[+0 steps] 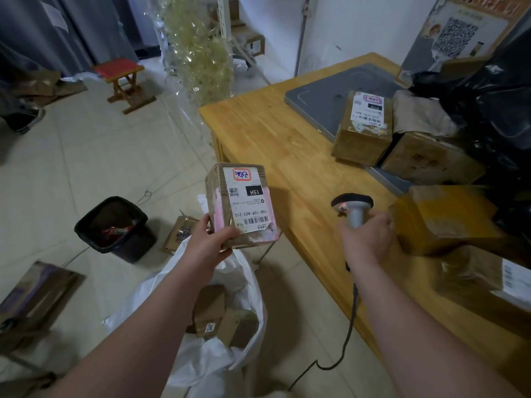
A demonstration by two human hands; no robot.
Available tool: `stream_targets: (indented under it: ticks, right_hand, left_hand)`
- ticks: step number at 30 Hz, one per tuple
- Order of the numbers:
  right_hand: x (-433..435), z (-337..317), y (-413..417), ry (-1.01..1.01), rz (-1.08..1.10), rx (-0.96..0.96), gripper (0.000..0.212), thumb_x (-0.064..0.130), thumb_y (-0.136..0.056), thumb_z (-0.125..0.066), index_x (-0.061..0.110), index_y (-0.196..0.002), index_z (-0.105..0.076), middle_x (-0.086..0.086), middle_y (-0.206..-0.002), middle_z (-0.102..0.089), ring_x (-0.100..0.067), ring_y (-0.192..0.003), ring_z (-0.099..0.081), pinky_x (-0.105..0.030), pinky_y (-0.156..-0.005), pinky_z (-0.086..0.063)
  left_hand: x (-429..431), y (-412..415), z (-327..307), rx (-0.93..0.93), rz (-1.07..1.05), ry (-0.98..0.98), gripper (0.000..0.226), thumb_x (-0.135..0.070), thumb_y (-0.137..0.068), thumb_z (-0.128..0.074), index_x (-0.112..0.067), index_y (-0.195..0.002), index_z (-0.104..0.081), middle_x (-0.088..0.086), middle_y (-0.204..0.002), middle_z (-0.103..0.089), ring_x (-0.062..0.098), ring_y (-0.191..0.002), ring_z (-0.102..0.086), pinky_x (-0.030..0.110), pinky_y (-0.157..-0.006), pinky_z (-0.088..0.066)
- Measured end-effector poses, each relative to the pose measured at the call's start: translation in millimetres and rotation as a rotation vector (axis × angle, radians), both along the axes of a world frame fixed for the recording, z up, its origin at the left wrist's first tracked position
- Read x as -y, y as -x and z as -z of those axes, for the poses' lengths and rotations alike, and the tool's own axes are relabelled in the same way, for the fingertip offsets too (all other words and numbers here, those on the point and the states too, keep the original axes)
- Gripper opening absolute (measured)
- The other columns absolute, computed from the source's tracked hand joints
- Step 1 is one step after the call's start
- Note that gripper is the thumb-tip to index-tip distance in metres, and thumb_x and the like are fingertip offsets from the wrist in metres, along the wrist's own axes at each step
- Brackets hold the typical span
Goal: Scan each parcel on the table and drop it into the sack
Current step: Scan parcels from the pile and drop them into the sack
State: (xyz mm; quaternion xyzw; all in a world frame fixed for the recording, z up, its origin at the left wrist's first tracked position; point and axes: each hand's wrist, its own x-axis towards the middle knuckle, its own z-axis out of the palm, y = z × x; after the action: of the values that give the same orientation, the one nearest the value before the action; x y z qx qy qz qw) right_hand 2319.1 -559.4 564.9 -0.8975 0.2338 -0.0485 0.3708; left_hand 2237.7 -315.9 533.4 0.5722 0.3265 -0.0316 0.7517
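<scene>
The left hand [207,248] grips a brown parcel [244,205] by its near end, with the thumb on the labelled face and the fingers curled round the left side. The parcel is in the air just left of the wooden surface [273,133], above the open white sack [207,366] on the floor. Its white label faces up. The right hand [367,239] is wrapped round the grey handle of a corded scanner [353,208], held over the surface's left edge, and the cable [352,326] hangs to the floor. Small brown boxes [212,311] lie in the sack. Farther right on the surface, a labelled box [363,127] stands on a grey mat [324,93] among other boxes. A black bin [115,228] sits on the floor to the left.
</scene>
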Motion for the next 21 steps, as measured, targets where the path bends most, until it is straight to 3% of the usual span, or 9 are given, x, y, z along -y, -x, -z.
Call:
stream_targets:
  ticks: [3,6,9,12,15,17,21]
  right_hand:
    - [-17.3,-7.9,17.8,-0.006,-0.139,0.221,0.027,0.015,-0.085,-0.069,0.015,-0.107,-0.055,0.000,-0.109,-0.052,-0.010,-0.093,-0.048,-0.016,-0.073,-0.042]
    - [-42.5,-2.8,34.5,0.024,-0.388,0.248,0.007,0.016,-0.089,-0.063,0.017,-0.095,-0.059,0.005,-0.090,-0.057,-0.010,-0.081,-0.053,-0.018,-0.066,-0.044]
    - [-67.8,22.0,48.3,0.029,-0.602,0.079,0.002,0.019,-0.090,-0.061,0.021,-0.089,-0.061,0.008,-0.082,-0.059,-0.007,-0.073,-0.054,-0.011,-0.057,-0.034]
    - [-85.4,63.7,58.1,0.041,-0.722,-0.177,0.004,0.019,-0.091,-0.060,0.020,-0.089,-0.064,0.006,-0.083,-0.062,-0.010,-0.075,-0.057,-0.015,-0.058,-0.039]
    - [-96.1,115.4,61.9,0.055,-0.765,-0.447,0.011,0.018,-0.091,-0.057,0.017,-0.093,-0.067,-0.001,-0.095,-0.067,-0.020,-0.092,-0.063,-0.026,-0.076,-0.049]
    - [-101.3,151.1,61.5,0.070,-0.782,-0.564,0.013,0.017,-0.091,-0.055,0.016,-0.094,-0.068,-0.004,-0.100,-0.068,-0.022,-0.096,-0.063,-0.027,-0.080,-0.049]
    - [-111.4,229.4,57.7,0.153,-0.808,-0.696,0.018,0.019,-0.092,-0.051,0.013,-0.096,-0.068,-0.008,-0.106,-0.068,-0.028,-0.099,-0.063,-0.030,-0.081,-0.050]
  left_hand:
    - [-3.2,13.3,12.9,-0.020,-0.023,-0.007,0.069,-0.008,-0.083,-0.068,-0.021,-0.142,-0.036,0.009,-0.124,-0.062,0.025,-0.103,-0.067,0.038,-0.084,-0.055]
    - [-7.0,32.2,30.1,-0.075,-0.089,-0.034,0.062,-0.008,-0.083,-0.069,-0.025,-0.136,-0.041,0.007,-0.121,-0.062,0.024,-0.098,-0.066,0.035,-0.075,-0.054]
    - [-14.9,57.1,57.0,-0.178,-0.124,-0.127,0.070,-0.012,-0.079,-0.074,-0.022,-0.138,-0.039,0.003,-0.123,-0.057,0.023,-0.095,-0.065,0.032,-0.065,-0.053]
    - [-24.5,82.4,91.6,-0.282,-0.103,-0.282,0.058,-0.010,-0.076,-0.075,-0.023,-0.123,-0.043,-0.002,-0.110,-0.056,0.018,-0.086,-0.062,0.035,-0.061,-0.055]
    - [-35.5,102.3,134.0,-0.420,-0.044,-0.460,0.076,-0.018,-0.064,-0.081,-0.019,-0.131,-0.046,0.001,-0.112,-0.054,0.023,-0.092,-0.059,0.043,-0.074,-0.057]
    - [-44.6,109.5,167.9,-0.539,0.050,-0.602,0.085,-0.031,-0.054,-0.079,-0.023,-0.132,-0.046,0.004,-0.116,-0.053,0.028,-0.103,-0.056,0.047,-0.084,-0.055]
    - [-56.7,112.8,231.9,-0.650,0.212,-0.888,0.069,-0.037,-0.063,-0.080,-0.022,-0.124,-0.050,0.011,-0.120,-0.050,0.035,-0.114,-0.046,0.045,-0.094,-0.042]
